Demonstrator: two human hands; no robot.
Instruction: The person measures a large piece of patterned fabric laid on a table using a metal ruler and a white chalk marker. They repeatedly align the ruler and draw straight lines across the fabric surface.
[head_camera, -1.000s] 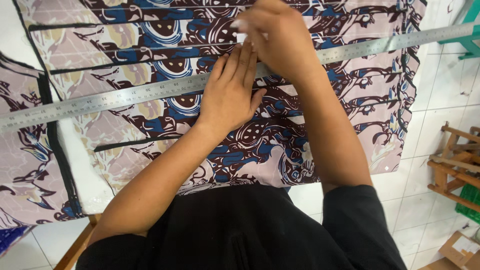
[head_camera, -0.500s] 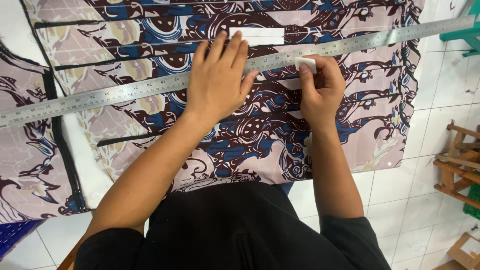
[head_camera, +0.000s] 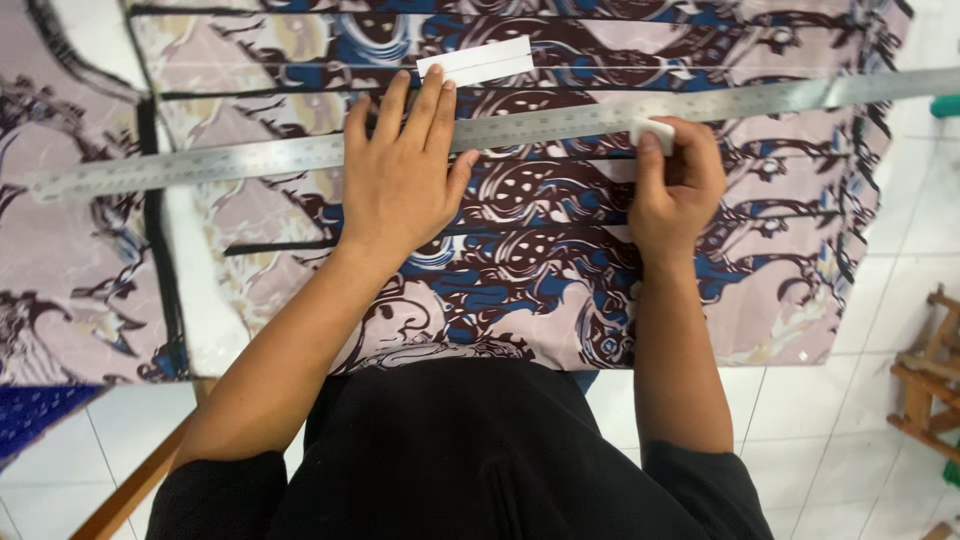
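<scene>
A long steel ruler (head_camera: 250, 158) lies slantwise across a patterned fabric (head_camera: 560, 280) in blue, brown and pale pink. My left hand (head_camera: 400, 175) lies flat on the ruler's middle, fingers spread, pressing it down. My right hand (head_camera: 675, 185) pinches a small white piece of chalk (head_camera: 655, 130) with its tip against the ruler's near edge, to the right of my left hand. A white rectangular strip (head_camera: 476, 60) rests on the fabric just beyond the ruler.
More patterned cloth (head_camera: 60, 240) lies at the left, past a white gap of table (head_camera: 200, 300). A wooden table edge (head_camera: 130, 490) shows at lower left. White floor tiles (head_camera: 830, 430) and a wooden frame (head_camera: 925, 390) are at the right.
My right hand came down from the far side of the ruler to its near edge and slid to the right with the chalk. My left hand stayed pressed on the ruler.
</scene>
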